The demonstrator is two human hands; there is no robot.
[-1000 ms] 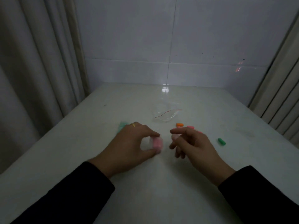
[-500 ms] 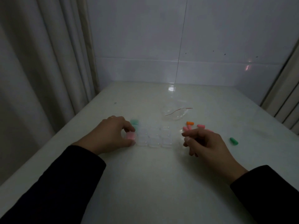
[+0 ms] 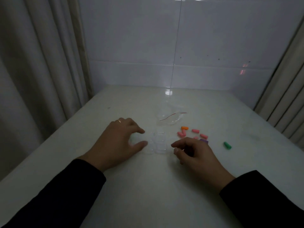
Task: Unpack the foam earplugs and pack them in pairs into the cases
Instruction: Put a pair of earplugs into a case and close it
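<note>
Looks like a dim corner of a home: glossy white tiled wall (image 3: 164, 46) at 12 o'clock, pale pleated curtains (image 3: 41, 63) at 9 and 3 o'clock, smooth white tabletop (image 3: 148, 186) between them.

I see a white table (image 3: 148, 186) filling the lower frame. At centre lie clear cases (image 3: 158, 142), above them an empty bag (image 3: 169, 118). Right of centre lie pink earplugs (image 3: 181, 133), an orange one (image 3: 184, 128), and farther right a green one (image 3: 227, 145).

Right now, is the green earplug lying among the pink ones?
No, the green earplug lies alone, apart to the right of the pink earplugs.
</note>
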